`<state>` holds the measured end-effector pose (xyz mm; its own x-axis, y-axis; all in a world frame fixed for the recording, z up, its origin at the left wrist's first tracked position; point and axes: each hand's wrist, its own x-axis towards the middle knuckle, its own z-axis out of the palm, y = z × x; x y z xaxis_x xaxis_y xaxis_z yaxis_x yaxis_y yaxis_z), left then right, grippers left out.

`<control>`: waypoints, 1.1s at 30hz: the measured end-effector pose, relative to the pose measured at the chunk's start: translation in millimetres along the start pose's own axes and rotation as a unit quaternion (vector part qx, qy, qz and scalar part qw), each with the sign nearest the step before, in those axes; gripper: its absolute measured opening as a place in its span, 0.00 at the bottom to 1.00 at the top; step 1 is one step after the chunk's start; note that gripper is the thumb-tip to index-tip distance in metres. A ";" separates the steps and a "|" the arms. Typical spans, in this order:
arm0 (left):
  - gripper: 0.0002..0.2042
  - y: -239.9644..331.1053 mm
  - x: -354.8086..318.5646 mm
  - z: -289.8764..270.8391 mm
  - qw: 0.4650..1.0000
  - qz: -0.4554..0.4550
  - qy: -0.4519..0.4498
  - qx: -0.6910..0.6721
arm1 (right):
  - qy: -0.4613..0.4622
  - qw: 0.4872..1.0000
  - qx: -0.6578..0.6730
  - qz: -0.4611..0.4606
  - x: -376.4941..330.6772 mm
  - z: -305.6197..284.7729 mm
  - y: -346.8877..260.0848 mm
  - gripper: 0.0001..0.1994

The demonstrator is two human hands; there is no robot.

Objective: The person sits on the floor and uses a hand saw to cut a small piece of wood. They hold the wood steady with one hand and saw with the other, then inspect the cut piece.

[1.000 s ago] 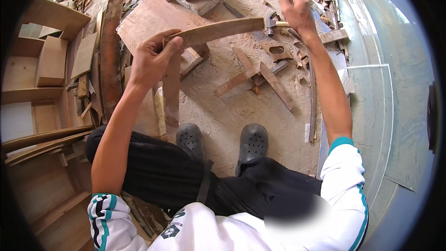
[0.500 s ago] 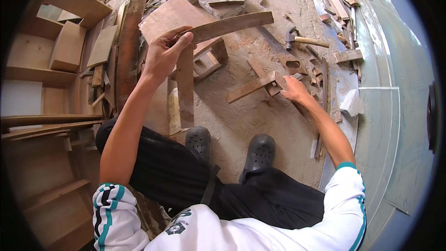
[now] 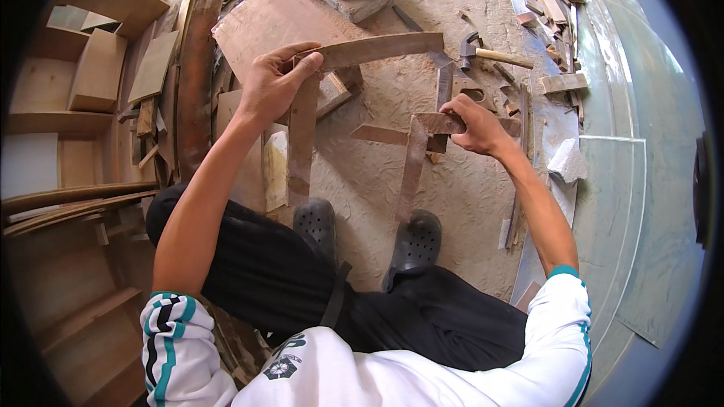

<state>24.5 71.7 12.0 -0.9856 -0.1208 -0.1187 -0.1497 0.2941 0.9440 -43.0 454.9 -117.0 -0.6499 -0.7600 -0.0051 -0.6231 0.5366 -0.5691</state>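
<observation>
Head view: left hand point(image 3: 270, 92) pinched first L-frame point(image 3: 385, 49) at its corner, legs running right and bodyward; right hand point(image 3: 481, 128) gripped second L-frame point(image 3: 411, 169), right and bodyward of that corner, long leg bodyward.

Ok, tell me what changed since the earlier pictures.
The right hand moved back toward the shoes, took hold of an L-shaped wooden piece and turned it. The left hand still grips its wooden corner; the hammer still lies untouched.
</observation>
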 end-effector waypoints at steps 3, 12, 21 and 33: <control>0.18 -1.3 -4.7 4.8 0.999 -0.018 -0.030 -0.019 | -0.028 0.999 -0.039 -0.007 20.7 5.8 -15.9 0.24; 0.18 -61.5 17.0 58.5 0.987 -0.071 -0.112 -0.087 | 0.014 0.990 -0.114 -0.082 33.7 104.4 29.3 0.24; 0.17 -174.8 -2.2 134.5 0.967 -0.172 -0.107 -0.155 | 0.020 0.980 -0.124 0.154 -58.3 63.0 39.5 0.28; 0.18 -202.4 9.6 177.5 0.960 -0.157 -0.165 -0.165 | 0.040 0.994 -0.069 0.070 -32.0 71.9 102.2 0.36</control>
<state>31.3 179.3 -234.8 -0.8750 0.1689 -0.4537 -0.4646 -0.0299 0.8850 -54.6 507.7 -234.1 -0.7631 -0.6463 -0.0072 -0.5749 0.6838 -0.4493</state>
